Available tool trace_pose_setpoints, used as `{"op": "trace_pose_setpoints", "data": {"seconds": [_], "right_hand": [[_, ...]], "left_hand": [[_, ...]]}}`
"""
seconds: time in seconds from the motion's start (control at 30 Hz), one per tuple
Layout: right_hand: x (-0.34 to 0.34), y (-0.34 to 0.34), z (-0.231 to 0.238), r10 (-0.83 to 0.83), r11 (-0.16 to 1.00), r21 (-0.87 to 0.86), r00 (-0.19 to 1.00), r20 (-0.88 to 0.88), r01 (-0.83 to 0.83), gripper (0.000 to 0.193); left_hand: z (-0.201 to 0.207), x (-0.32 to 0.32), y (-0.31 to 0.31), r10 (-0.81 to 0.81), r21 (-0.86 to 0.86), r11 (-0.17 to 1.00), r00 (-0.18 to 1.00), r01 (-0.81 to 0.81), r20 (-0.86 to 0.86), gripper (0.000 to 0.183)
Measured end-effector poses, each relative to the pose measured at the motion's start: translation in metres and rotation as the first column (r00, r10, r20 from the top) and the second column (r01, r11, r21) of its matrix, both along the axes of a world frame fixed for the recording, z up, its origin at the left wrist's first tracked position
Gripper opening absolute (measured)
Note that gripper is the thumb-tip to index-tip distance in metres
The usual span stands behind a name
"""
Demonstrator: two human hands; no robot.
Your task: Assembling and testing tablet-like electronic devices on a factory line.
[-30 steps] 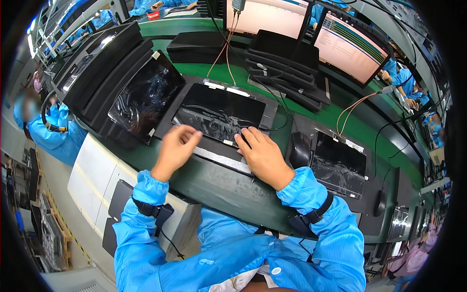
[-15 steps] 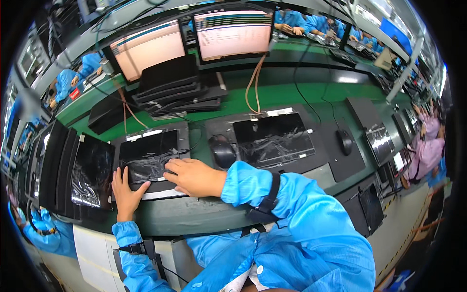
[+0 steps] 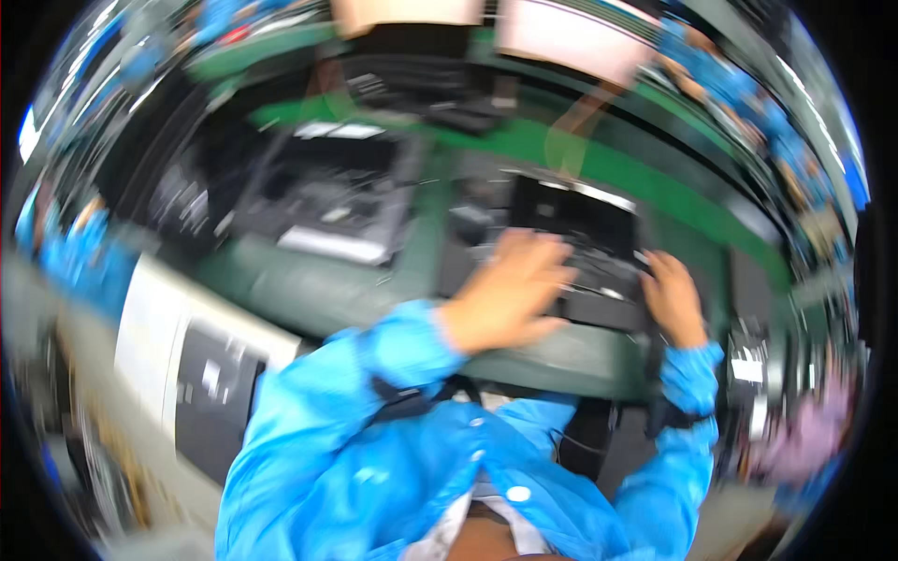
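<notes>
A black screen panel [image 3: 571,213] with a clear film lies on a dark mat in front of me, blurred by motion. My left hand [image 3: 510,292] reaches over its near left side, fingers stretched out, thumb apart. Beside the panel's right edge is my right hand [image 3: 673,297], its fingers extended and apart; whether it touches the edge I cannot tell. Neither hand visibly holds anything. A second black panel [image 3: 337,178] rests on its own mat to the left, with a white strip [image 3: 332,245] along its near edge.
Two lit monitors, the right one [image 3: 575,37] nearer the middle, stand at the back of the green bench [image 3: 374,297]. A stack of black panels [image 3: 421,89] sits behind the left panel. A cabinet with a white top [image 3: 150,318] is at lower left. People in blue work beyond.
My view has turned, and everything is blurred. Both hands have left the left panel and moved right to the other panel, the left hand over it and the right hand at its side.
</notes>
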State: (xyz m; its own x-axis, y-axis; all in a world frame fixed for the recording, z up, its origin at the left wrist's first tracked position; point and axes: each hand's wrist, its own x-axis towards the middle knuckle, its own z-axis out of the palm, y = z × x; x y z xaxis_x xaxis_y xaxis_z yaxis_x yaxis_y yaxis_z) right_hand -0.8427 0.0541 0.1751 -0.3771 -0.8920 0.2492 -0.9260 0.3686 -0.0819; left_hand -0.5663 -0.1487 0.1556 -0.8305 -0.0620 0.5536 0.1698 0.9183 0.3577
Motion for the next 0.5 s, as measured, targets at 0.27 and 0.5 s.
{"op": "trace_pose_setpoints", "data": {"seconds": [0.27, 0.5], "right_hand": [[-0.047, -0.004, -0.006, 0.302, 0.953, -0.07, 0.925, 0.228, -0.294, 0.016], [0.043, 0.009, 0.085, 0.156, 0.977, -0.168, 0.978, 0.139, -0.132, 0.017]], "left_hand": [[-0.06, -0.06, 0.046, 0.172, -0.02, 0.985, 0.985, -0.172, 0.027, 0.089], [-0.035, -0.038, 0.017, 0.223, -0.064, 0.969, 0.956, -0.239, -0.192, 0.051]]}}
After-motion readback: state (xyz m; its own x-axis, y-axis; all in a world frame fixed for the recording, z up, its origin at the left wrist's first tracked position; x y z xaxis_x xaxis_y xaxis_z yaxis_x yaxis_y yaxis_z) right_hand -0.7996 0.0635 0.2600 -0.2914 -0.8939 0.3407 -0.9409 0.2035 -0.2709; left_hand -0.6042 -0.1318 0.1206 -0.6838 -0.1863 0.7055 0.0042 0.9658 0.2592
